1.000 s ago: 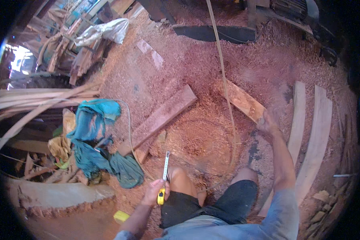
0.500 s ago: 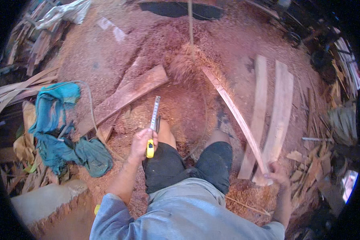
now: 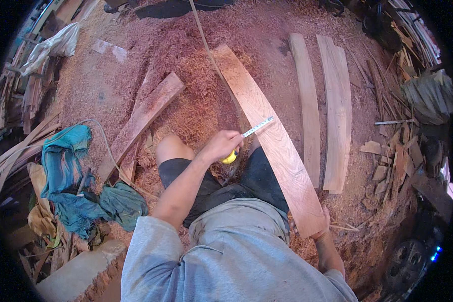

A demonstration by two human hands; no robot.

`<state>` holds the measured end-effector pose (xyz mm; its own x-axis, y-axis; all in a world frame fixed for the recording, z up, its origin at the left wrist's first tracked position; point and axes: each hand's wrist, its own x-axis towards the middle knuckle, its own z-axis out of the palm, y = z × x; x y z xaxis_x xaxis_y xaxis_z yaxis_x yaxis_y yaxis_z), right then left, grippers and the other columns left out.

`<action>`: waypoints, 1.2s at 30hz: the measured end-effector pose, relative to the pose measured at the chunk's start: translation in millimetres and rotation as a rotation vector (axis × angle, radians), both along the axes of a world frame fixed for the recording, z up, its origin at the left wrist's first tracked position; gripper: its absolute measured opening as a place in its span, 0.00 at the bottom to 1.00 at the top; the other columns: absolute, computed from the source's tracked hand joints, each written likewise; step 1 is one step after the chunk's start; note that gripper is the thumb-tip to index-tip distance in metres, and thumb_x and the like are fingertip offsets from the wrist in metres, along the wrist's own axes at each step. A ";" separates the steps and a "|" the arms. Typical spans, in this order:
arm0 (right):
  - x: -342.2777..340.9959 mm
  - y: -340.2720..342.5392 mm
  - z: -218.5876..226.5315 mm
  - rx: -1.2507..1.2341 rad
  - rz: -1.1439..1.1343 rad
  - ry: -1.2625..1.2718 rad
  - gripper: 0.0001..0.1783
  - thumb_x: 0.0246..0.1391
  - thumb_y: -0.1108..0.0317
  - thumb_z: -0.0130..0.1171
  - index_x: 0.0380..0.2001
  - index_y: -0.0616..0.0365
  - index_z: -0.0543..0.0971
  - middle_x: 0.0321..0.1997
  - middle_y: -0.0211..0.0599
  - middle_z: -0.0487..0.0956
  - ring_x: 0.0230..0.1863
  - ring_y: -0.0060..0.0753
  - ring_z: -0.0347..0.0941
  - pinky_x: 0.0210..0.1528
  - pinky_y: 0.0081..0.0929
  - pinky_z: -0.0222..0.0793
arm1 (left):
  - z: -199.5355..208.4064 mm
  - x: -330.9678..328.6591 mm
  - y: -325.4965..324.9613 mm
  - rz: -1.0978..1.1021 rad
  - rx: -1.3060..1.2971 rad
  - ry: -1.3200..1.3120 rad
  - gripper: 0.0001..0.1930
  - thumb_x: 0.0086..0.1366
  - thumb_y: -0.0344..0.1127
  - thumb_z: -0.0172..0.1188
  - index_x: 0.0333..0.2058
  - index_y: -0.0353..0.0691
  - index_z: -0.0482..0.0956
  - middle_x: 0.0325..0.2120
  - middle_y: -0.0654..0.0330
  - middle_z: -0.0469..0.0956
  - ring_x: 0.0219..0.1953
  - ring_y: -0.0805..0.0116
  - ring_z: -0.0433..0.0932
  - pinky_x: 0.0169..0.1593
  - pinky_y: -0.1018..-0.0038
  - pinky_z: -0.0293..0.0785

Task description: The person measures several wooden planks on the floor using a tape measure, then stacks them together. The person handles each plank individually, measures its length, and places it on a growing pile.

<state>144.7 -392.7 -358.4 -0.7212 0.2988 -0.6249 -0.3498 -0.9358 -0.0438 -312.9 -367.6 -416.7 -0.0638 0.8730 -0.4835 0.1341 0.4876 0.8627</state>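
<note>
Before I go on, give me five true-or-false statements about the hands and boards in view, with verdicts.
1. The left hand holds the yellow tape measure. True.
2. The right hand is empty. False: it grips the near end of the curved board.
3. The tape blade extends over that board. True.
4. The teal cloth lies right of the board. False: it lies to the left.
5. Two paler boards lie right of the curved board. True.
</note>
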 end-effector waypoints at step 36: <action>-5.0 -23.0 -14.4 -0.027 -0.046 -0.191 0.51 0.52 0.26 0.43 0.67 0.53 0.59 0.56 0.67 0.70 0.45 0.80 0.70 0.42 0.73 0.71 | -17.8 34.5 17.0 0.195 -0.079 -0.173 0.16 0.68 0.43 0.51 0.29 0.38 0.79 0.22 0.61 0.77 0.23 0.69 0.77 0.30 0.69 0.74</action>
